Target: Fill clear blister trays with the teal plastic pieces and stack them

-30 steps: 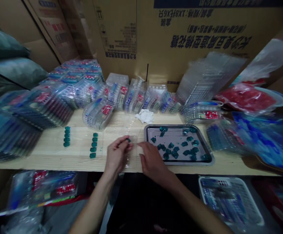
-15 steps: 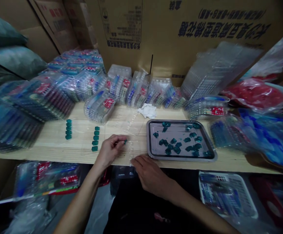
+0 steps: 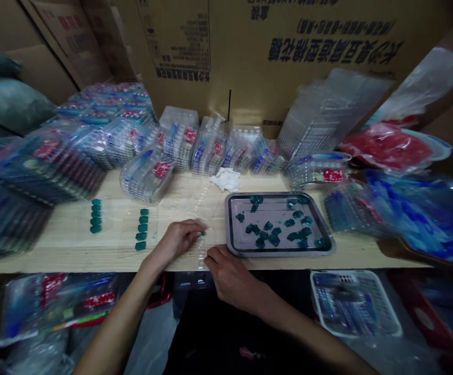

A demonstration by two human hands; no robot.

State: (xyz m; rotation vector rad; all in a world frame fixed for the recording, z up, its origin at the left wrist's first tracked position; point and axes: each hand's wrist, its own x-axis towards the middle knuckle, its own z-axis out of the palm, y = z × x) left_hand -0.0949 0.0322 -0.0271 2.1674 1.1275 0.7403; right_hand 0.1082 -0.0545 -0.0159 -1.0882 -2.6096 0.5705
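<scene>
My left hand (image 3: 178,238) is closed in a pinch over a clear plastic blister sheet (image 3: 202,255), which lies on the wooden table. A small teal gem-like piece (image 3: 202,234) shows at its fingertips. My right hand (image 3: 228,273) rests at the table's front edge, its fingers closed at the near right side of the same sheet. To the left, teal pieces (image 3: 142,227) sit in a column in a clear sheet, and another column of teal pieces (image 3: 96,215) lies farther left. Loose teal pieces (image 3: 274,240) are scattered in a grey tray (image 3: 230,249) on the right.
Packed clear blister packs (image 3: 148,174) stand in rows along the back and left. A crumpled white tissue (image 3: 226,179) lies behind the tray. Stacked clear plastic shells (image 3: 320,120) lean at the back right. A white basket (image 3: 396,325) sits below the table.
The view has shifted, so the table appears farther left and slightly lower. My left hand has moved a little to the right over the sheet; my right hand stays at the sheet's near side.
</scene>
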